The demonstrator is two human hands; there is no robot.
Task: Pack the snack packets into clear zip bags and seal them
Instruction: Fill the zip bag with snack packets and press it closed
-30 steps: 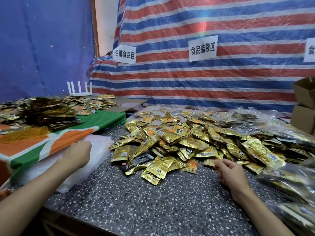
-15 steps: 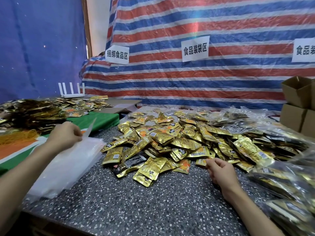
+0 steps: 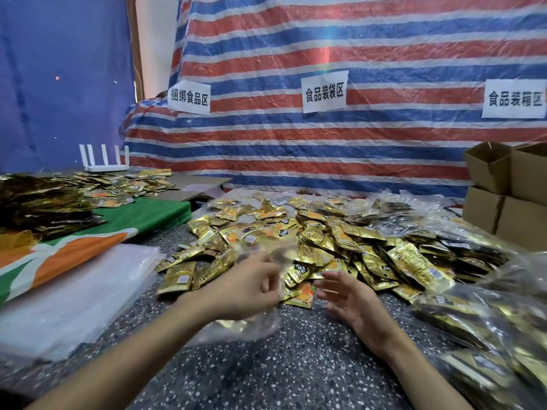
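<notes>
The striped tarp (image 3: 355, 39) fills the back. Before you, on the speckled surface (image 3: 296, 365), lies 1 wide heap of gold snack packets (image 3: 340, 241), too many to count, with filled bags (image 3: 488, 321) piled along its right side. 1 stack of empty clear bags (image 3: 74, 291) lies at your left. 4 cardboard boxes (image 3: 488, 170) stand far right, and 3 paper signs (image 3: 324, 91) hang on the tarp. Your left hand (image 3: 242, 288) has its fingers curled round 1 blurred clear zip bag (image 3: 254, 324), at the heap's near edge. Your right hand (image 3: 352, 303) hovers beside it, fingers spread, holding nothing.
</notes>
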